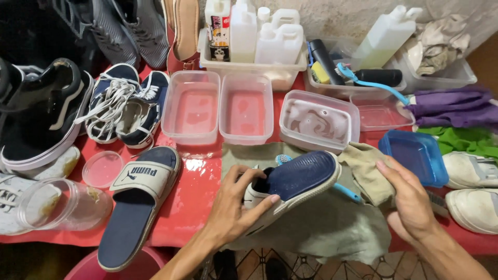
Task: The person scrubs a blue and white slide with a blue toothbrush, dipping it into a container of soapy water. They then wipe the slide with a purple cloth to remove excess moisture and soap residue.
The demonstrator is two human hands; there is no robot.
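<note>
Slides number two: left hand point(233, 205) grips one slide point(293, 181), right hand point(410, 199) clutches one cloth point(368, 173).

Navy sneakers point(124, 106), clear tubs point(218, 106), white bottles point(259, 31)

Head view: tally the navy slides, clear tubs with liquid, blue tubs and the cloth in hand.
Navy slides: 2 (held slide in left hand; table slide on red table)
Clear tubs with liquid: 3 (left tub, middle tub, soapy tub)
Blue tub: 1
Beige cloth: 1, in right hand
Total: 7
</note>
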